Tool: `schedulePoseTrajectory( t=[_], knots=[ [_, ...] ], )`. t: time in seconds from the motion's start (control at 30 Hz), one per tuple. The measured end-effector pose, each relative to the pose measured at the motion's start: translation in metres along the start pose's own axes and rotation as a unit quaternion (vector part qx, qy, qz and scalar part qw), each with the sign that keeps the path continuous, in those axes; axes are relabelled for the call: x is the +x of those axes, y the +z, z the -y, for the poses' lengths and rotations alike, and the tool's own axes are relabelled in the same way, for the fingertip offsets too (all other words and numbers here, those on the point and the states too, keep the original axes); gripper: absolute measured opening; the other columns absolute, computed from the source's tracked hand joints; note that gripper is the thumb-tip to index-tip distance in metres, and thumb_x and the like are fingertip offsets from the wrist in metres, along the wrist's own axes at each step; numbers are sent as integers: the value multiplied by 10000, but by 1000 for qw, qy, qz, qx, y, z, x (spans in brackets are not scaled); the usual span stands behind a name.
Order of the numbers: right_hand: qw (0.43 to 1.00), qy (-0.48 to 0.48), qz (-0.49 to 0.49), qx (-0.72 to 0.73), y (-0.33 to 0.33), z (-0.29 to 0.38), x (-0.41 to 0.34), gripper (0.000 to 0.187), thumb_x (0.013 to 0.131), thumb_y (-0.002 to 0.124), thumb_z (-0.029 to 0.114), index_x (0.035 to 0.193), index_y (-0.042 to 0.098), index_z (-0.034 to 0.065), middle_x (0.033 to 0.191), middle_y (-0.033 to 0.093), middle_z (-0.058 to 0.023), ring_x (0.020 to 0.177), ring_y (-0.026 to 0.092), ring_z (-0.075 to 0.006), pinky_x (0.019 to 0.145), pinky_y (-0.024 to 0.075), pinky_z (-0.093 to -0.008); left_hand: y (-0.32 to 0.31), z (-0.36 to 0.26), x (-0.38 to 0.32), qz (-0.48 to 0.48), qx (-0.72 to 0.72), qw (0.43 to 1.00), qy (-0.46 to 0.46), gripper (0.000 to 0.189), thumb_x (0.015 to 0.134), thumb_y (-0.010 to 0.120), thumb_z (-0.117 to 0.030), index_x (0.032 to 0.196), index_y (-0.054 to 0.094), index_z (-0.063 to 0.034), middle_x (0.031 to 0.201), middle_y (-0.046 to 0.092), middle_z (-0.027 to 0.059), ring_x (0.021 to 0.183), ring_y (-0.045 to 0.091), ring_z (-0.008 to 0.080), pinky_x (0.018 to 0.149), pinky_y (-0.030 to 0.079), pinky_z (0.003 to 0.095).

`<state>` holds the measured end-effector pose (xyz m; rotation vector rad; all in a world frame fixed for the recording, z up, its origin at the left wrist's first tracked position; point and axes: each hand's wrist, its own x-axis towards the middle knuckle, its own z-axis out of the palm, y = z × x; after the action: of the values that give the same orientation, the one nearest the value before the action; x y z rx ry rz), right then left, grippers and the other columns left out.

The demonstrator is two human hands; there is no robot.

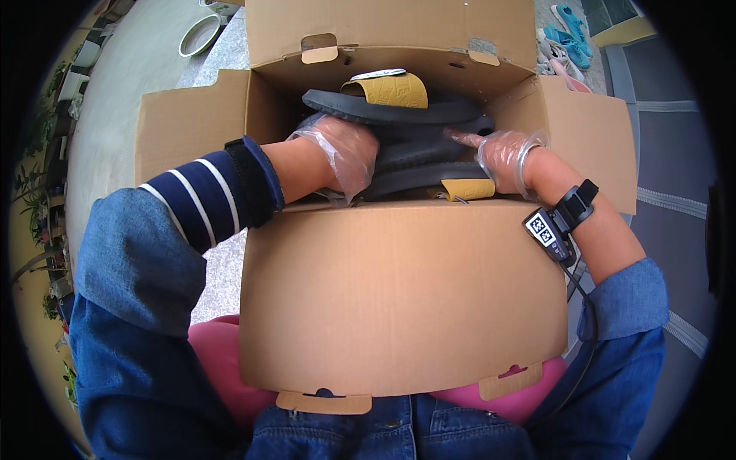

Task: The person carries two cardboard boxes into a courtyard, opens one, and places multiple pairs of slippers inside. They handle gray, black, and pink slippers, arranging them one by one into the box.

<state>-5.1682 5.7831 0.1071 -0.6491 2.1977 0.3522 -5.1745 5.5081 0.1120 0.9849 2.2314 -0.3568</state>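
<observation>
An opened cardboard box (402, 287) stands before me, with both hands reaching inside. Dark rubber slide sandals fill the part I can see. The upper slide (397, 112) has a yellow embossed strap (402, 92). Another yellow strap (468, 188) shows at the box's near edge, beside a dark sole (422, 179). My left hand (345, 152), in a clear plastic glove, is against the slides on the left, its fingertips hidden. At the right, my gloved right hand (506, 161) stretches a finger onto a dark slide (414, 141); its other fingers are mostly hidden.
Side flaps spread out at left (192, 126) and right (592, 144), and the far flap (391, 29) stands behind. Blue shoes (569, 40) and a pink shoe (569, 77) lie beyond at right. A pale basin (201, 35) is at far left. A cabled device (549, 236) is strapped to my right wrist.
</observation>
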Motion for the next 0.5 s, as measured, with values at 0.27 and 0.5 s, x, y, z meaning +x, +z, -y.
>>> schedulePoseTrajectory(
  t=[0.27,0.5],
  knots=[
    [987,-72,-127,72,6,-8,-4,575,798,713,11,1358,612,94,1066,734,-223,1037,683,-440,906,566,-456,6,12,6,-29,-25,999,-15,332,872,672,-267,1102,789,-58,1111,770,189,1094,728,367,939,571,442],
    [901,-118,-410,84,-10,-18,-22,354,812,676,-31,1158,684,41,1148,728,-204,1091,676,-413,939,560,-448,23,44,30,-26,-59,998,-24,354,853,695,-301,1113,787,-78,1140,768,179,1113,721,365,945,570,447]
  ],
)
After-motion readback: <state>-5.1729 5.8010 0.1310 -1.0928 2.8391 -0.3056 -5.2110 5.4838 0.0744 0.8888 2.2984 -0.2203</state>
